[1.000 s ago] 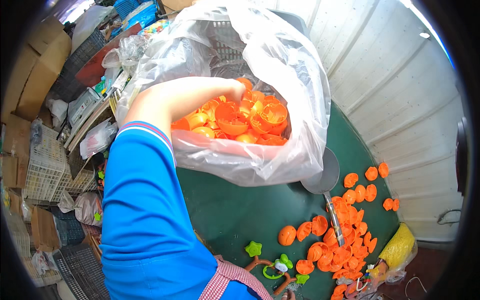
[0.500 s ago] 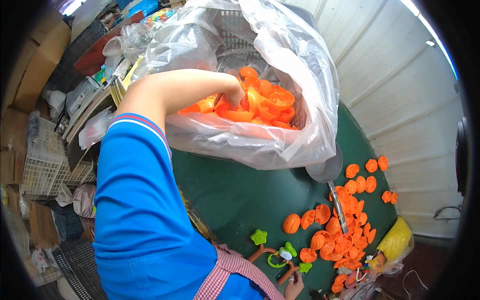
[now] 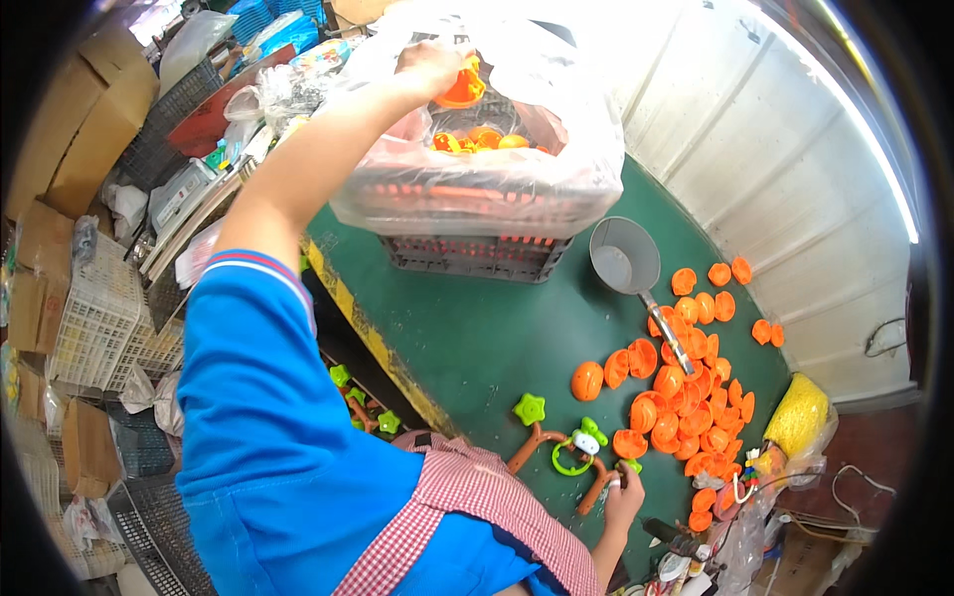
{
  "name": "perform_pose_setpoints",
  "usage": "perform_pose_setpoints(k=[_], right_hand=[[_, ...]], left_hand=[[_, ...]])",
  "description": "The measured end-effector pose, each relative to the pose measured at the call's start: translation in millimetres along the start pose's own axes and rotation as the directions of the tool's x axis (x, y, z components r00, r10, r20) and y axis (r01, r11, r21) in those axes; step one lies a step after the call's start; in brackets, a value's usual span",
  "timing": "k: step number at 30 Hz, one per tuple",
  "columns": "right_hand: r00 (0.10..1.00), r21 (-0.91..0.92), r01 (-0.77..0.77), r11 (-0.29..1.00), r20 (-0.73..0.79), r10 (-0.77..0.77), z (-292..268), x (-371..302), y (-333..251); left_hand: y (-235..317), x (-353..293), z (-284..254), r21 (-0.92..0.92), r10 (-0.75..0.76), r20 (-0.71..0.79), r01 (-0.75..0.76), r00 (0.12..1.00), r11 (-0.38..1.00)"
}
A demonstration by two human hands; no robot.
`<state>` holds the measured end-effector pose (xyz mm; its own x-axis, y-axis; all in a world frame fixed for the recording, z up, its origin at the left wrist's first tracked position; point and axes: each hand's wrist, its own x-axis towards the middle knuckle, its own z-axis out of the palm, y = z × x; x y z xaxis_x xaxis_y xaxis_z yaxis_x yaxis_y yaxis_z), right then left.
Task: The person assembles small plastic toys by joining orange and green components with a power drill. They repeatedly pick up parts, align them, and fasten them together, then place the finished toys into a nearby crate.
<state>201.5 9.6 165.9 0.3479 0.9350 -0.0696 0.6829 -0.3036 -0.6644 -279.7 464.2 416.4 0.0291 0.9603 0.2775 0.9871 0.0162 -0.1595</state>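
Note:
Raised above the liner bag [image 3: 477, 194] of a grey crate [image 3: 477, 256], my left hand [image 3: 433, 66] is closed on an orange plastic shell [image 3: 462, 85]. More orange shells [image 3: 487, 137] lie inside the bag. Low in the view, my right hand [image 3: 624, 497] grips one end of a brown branch-shaped toy part [image 3: 527, 449]. It carries green star tips [image 3: 530, 408], a green ring [image 3: 571, 459] and a small green-and-white figure [image 3: 586, 439]. Part of the right-hand end is hidden by my fingers.
A heap of orange half shells [image 3: 696, 407] covers the right of the green table [image 3: 447, 348]. A grey metal scoop [image 3: 624, 256] rests with its handle over them. Beyond the yellow-striped edge [image 3: 383, 348] lie more branch parts [image 3: 363, 405]. White crates [image 3: 99, 308] stand at left.
My left hand has come up out of the bag with an orange shell. The view has shifted, showing more of the crate. My right hand stays at the branch part.

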Motion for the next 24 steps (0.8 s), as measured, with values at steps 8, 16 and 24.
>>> perform_pose_setpoints(k=[8, 16, 24], right_hand=[[0.999, 0.119, 0.012, 0.993, -0.032, -0.008, -11, -40, 14], [0.992, 0.113, -0.086, 0.990, -0.077, 0.095, -20, -89, 40], [0.994, 0.094, -0.084, 0.992, -0.057, 0.090, -12, -97, 19]], left_hand=[[-24, -7, 37, -0.210, -0.299, -0.049, 0.282, 0.953, 0.936], [-15, -20, 62, -0.243, -0.128, 0.134, 0.158, 0.983, 0.957], [-14, -46, 32, -0.245, -0.243, -0.245, 0.183, 0.939, 0.952]])
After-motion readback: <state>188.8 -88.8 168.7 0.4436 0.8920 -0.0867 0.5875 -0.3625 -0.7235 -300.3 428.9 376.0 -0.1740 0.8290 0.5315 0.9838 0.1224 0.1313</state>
